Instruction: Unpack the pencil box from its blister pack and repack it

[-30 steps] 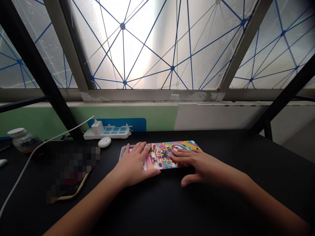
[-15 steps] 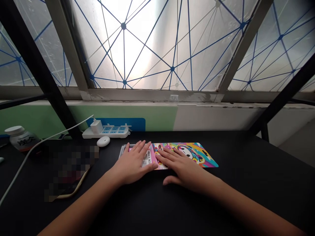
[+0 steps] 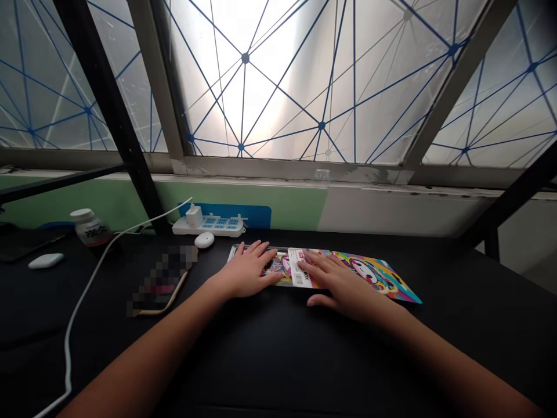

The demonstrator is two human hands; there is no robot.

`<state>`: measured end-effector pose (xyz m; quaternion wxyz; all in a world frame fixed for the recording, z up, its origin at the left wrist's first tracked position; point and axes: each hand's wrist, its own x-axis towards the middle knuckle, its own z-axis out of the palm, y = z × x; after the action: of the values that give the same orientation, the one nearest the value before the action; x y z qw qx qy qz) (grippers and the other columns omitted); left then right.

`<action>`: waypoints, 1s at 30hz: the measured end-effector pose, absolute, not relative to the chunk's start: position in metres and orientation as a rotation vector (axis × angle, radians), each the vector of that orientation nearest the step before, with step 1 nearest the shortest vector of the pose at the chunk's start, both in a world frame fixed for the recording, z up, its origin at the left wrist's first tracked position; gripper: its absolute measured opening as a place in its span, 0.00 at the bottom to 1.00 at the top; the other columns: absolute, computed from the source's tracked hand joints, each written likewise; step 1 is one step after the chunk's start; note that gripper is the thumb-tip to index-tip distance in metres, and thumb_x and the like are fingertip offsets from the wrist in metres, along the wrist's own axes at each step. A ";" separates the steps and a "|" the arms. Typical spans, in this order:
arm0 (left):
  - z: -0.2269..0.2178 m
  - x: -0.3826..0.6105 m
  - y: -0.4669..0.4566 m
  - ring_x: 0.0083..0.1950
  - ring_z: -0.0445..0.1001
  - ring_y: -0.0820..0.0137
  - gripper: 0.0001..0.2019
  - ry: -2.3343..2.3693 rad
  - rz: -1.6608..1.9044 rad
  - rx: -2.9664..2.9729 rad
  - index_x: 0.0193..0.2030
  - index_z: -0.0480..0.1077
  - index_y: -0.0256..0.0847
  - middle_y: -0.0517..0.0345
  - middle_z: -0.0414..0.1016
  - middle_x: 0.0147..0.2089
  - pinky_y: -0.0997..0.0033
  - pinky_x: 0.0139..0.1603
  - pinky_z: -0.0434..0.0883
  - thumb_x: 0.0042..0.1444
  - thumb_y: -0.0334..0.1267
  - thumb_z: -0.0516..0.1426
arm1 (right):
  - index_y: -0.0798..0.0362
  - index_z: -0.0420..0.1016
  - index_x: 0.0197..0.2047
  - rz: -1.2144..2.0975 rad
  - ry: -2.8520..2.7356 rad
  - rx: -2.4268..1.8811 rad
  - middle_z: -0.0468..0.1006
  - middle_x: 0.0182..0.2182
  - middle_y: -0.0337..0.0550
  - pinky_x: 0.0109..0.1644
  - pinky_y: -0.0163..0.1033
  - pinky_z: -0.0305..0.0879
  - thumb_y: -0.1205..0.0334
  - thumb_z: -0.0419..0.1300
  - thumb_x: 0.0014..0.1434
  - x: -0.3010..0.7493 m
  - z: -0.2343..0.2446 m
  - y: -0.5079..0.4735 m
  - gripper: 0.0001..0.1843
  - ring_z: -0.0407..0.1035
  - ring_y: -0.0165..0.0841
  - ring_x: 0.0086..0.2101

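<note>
On the black table, a colourful cartoon-printed flat cover (image 3: pixel 378 273) with a white "PENCIL BOX" label near its left end extends to the right from a pencil box (image 3: pixel 282 264) with a clear-looking edge. My left hand (image 3: pixel 247 274) lies flat over the box's left end, fingers spread. My right hand (image 3: pixel 343 285) rests on the cover beside the label, with fingers stretched out and thumb off the near edge. Both hands hide parts of the box and cover. More printed pattern shows between the left hand and the label.
A white power strip (image 3: pixel 209 226) with a plug stands against the wall, near a small white rounded case (image 3: pixel 204 240). To the left lie a blurred-out phone-like object (image 3: pixel 163 284), a white cable (image 3: pixel 72 331), a jar (image 3: pixel 91 229) and a white mouse-like object (image 3: pixel 46 260). Black frame posts (image 3: pixel 130 157) rise at both sides.
The cover and its label have slid right, away from my left hand, along with my right hand. More of the box shows between the hands. The view has turned slightly left.
</note>
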<state>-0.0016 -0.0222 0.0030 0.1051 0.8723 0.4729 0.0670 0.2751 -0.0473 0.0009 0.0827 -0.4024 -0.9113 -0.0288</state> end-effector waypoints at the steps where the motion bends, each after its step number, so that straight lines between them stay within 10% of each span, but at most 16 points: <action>1: 0.003 -0.002 -0.022 0.77 0.41 0.53 0.41 1.394 0.196 2.573 0.73 0.54 0.47 0.48 0.46 0.77 0.38 0.72 0.40 0.62 0.70 0.39 | 0.52 0.58 0.71 -0.094 -2.739 -1.193 0.57 0.70 0.58 0.67 0.61 0.54 0.41 0.60 0.62 0.270 -0.003 -0.049 0.41 0.52 0.54 0.67; 10: 0.004 -0.004 -0.022 0.77 0.41 0.52 0.40 1.389 0.168 2.561 0.73 0.52 0.47 0.49 0.45 0.77 0.38 0.72 0.40 0.62 0.69 0.39 | 0.46 0.59 0.70 -0.206 -2.693 -1.146 0.62 0.68 0.51 0.68 0.57 0.55 0.67 0.52 0.67 0.275 -0.020 -0.047 0.30 0.55 0.46 0.67; 30: 0.000 -0.005 0.000 0.77 0.41 0.53 0.37 1.422 0.237 2.508 0.73 0.54 0.49 0.50 0.46 0.77 0.38 0.72 0.41 0.64 0.67 0.40 | 0.46 0.46 0.75 -0.670 -2.501 -0.929 0.73 0.60 0.43 0.56 0.53 0.69 0.71 0.47 0.62 0.309 -0.008 -0.124 0.40 0.73 0.46 0.55</action>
<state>-0.0054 -0.0003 0.0000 0.1239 0.8603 0.4877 0.0814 0.3094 -0.1241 -0.0077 0.1944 -0.3313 -0.8918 -0.2389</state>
